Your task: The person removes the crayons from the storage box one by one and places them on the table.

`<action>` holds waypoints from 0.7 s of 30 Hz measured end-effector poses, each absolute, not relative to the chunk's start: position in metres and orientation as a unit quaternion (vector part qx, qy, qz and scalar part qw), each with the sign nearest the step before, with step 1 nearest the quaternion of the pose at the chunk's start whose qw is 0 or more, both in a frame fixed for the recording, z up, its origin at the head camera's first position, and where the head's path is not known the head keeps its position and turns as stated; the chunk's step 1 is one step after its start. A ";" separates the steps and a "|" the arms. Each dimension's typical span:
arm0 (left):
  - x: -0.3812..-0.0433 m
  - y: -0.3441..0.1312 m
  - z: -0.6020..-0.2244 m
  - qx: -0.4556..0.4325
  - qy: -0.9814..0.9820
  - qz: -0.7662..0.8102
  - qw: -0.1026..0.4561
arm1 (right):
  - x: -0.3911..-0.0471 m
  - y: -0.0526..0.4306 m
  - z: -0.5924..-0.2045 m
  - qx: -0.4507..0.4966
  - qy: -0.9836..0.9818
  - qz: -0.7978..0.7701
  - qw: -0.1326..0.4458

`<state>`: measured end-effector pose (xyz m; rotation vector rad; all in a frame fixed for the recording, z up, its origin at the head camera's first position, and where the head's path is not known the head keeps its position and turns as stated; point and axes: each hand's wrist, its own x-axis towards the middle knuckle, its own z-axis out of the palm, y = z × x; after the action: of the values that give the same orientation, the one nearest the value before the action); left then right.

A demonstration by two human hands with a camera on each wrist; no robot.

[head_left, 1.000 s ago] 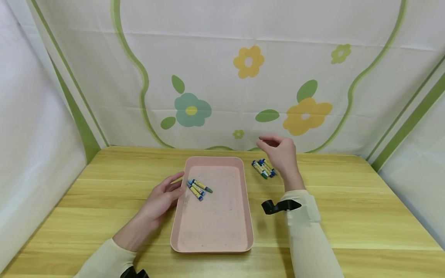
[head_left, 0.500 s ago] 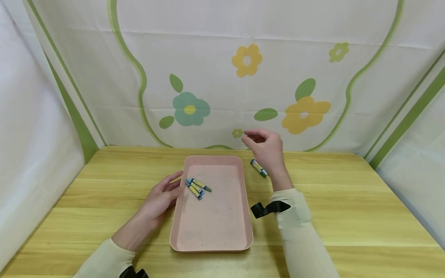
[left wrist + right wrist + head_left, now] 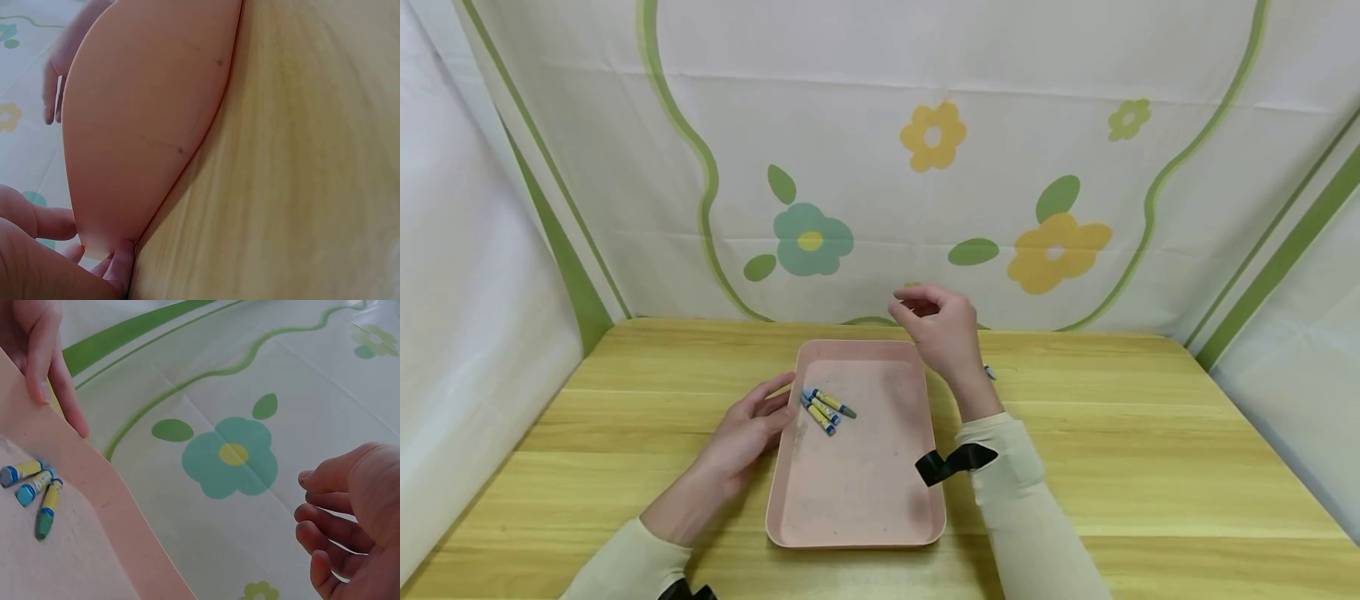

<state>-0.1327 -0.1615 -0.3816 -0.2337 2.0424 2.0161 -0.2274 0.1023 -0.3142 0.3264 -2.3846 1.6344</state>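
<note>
A pink tray (image 3: pixel 865 492) lies on the table with three crayons (image 3: pixel 818 417) in its left part; they have yellow wrappers and blue bands. My left hand (image 3: pixel 748 433) rests at the tray's left side, fingers touching its outer wall (image 3: pixel 150 112) and rim. Above the tray's far right corner hovers my right hand (image 3: pixel 943 337), its fingers loosely bent; the right wrist view shows nothing between them. To the right of the tray, the end of a crayon (image 3: pixel 989 372) peeks out behind my right wrist, which hides the other crayons there.
The wooden table (image 3: pixel 1150 467) extends to both sides of the tray. At its back edge hangs a white cloth (image 3: pixel 850 125) with printed flowers, and white cloth sides (image 3: pixel 482 292) stand left and right. A black wrist strap (image 3: pixel 955 462) sticks out from my right sleeve.
My right hand has moved left from above the crayons on the table to over the tray's far right corner. My left hand and the crayons in the tray stay put.
</note>
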 end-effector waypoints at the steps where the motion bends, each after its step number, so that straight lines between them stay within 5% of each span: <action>1: -0.133 -0.162 -0.382 -0.082 0.704 0.693 0.131 | -0.227 0.100 -0.315 0.112 -0.815 0.558 0.115; 21: -0.133 -0.162 -0.381 -0.076 0.706 0.692 0.130 | -0.217 0.058 -0.325 0.112 -0.808 0.567 0.116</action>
<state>-0.1331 -0.1625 -0.3812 -0.2211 2.0518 2.0104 -0.2166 0.0580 -0.3252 0.3284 -2.3655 1.6622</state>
